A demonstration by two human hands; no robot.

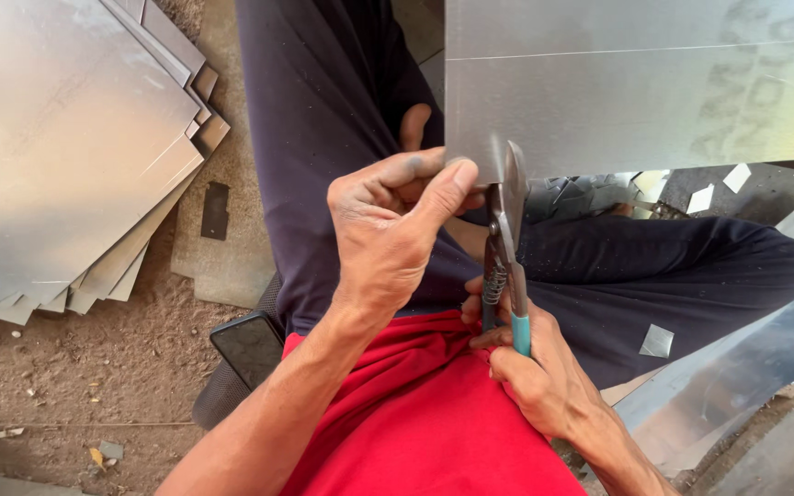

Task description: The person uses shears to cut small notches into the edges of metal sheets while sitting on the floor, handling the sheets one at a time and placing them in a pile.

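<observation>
A large shiny metal sheet (636, 83) lies across my lap, reaching to the upper right. My left hand (392, 230) pinches its lower left corner between thumb and fingers. My right hand (530, 367) grips the teal handles of tin snips (505, 243), whose blades stand upright at the sheet's lower edge, right beside my left thumb. I sit in dark trousers and a red shirt.
A stack of cut metal sheets (66, 147) lies on the dirt floor at the left. A dark phone (250, 344) rests by my left thigh. Small metal offcuts (656, 342) lie on my right leg and on the ground at the right, near another sheet (737, 386).
</observation>
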